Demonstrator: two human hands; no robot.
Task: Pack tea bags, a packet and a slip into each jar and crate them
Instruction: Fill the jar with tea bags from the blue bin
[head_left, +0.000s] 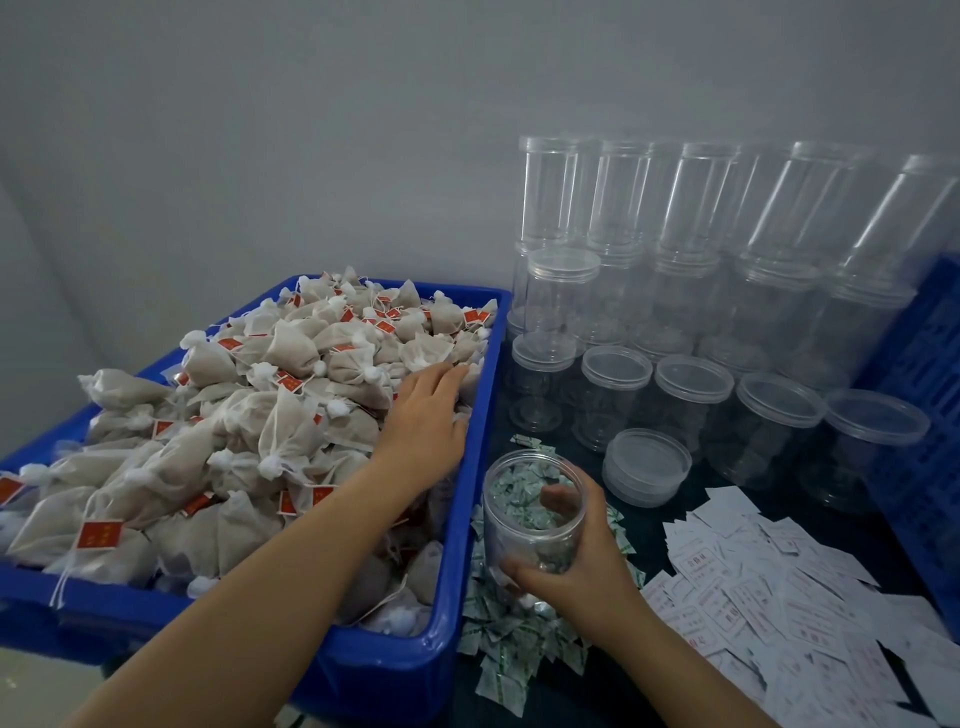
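Your right hand (563, 569) grips the open jar (535, 506) just right of the blue bin (467, 519), fingers (558, 496) curled around its wall. The jar stands upright over the scattered packets (511, 639) and appears empty. Your left hand (426, 415) reaches across the bin and rests on the heaped tea bags (249, 415), fingers extended and relaxed, grasping nothing yet. Slips (769, 587) lie on the counter right of the jar. Risk: tag strings are tangled, so lifting one bag may drag others over the bin rim. Risk: the jar rests on loose packets and may tip if your grip loosens. The lid (647, 465) lies beyond the jar, before the stacked jars (691, 312).
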